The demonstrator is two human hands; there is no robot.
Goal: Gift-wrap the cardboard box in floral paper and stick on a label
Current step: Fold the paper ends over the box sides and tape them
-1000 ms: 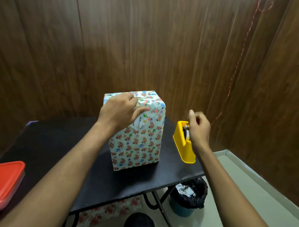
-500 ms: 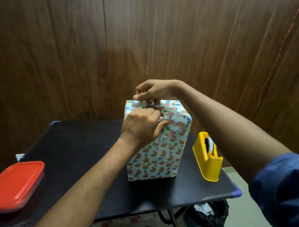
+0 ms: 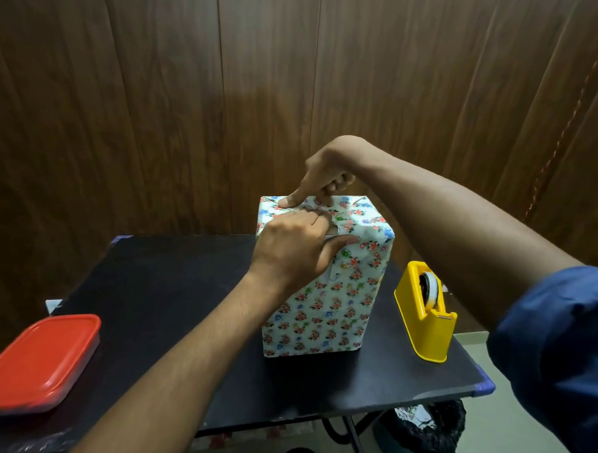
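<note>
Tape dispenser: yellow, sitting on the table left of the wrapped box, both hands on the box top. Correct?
Not quite. The head view shows the yellow tape dispenser on the black table to the right of the floral-wrapped box, not left. The rest holds: the left hand and right hand are both at the box top.

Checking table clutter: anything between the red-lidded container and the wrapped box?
Head view: only bare black table between the red-lidded container and the wrapped box; the left forearm crosses above it.

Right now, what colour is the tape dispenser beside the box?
Yellow: the tape dispenser stands right of the wrapped box, clearest in the head view.
</note>
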